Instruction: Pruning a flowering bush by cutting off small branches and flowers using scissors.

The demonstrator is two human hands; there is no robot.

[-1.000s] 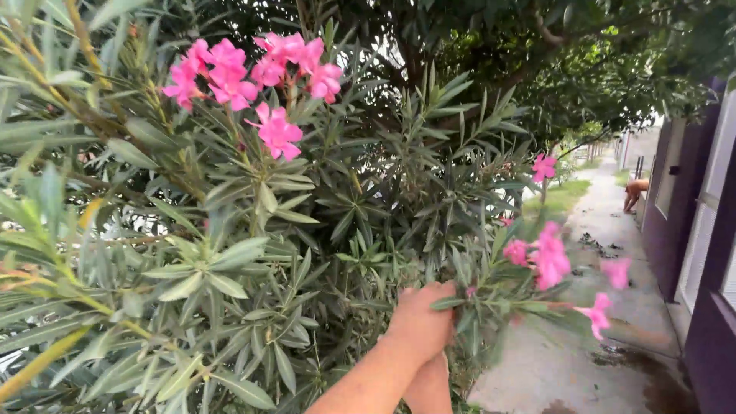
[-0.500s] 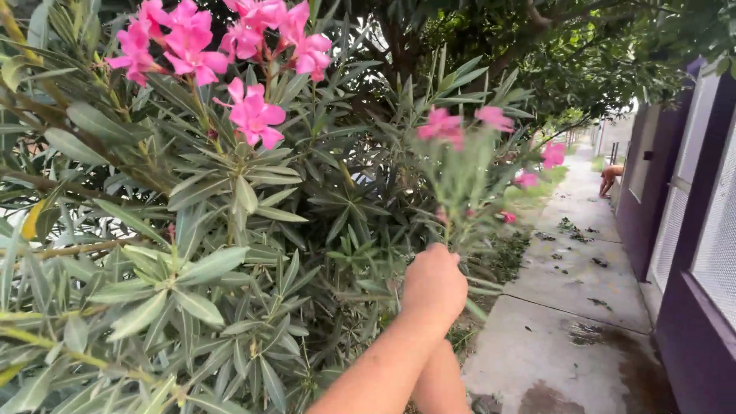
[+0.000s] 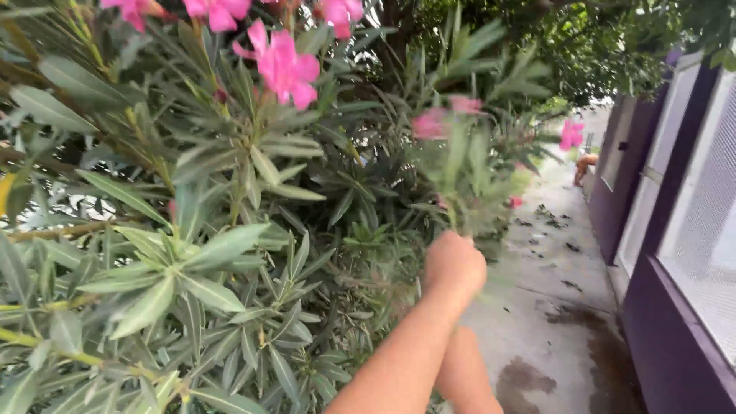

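head view: your hand (image 3: 454, 264), fist closed around the stem of a flowering sprig (image 3: 460, 165), held upright beside the oleander bush (image 3: 215, 230). sprig: narrow green leaves, pink blooms on top, blurred. your other arm (image 3: 464, 376) lies beneath it; its hand is hidden, so its grip cannot be told.

One hand (image 3: 454, 264) is up, arm stretched forward from below, fist closed tight. A second forearm sits just beneath it, its hand hidden.
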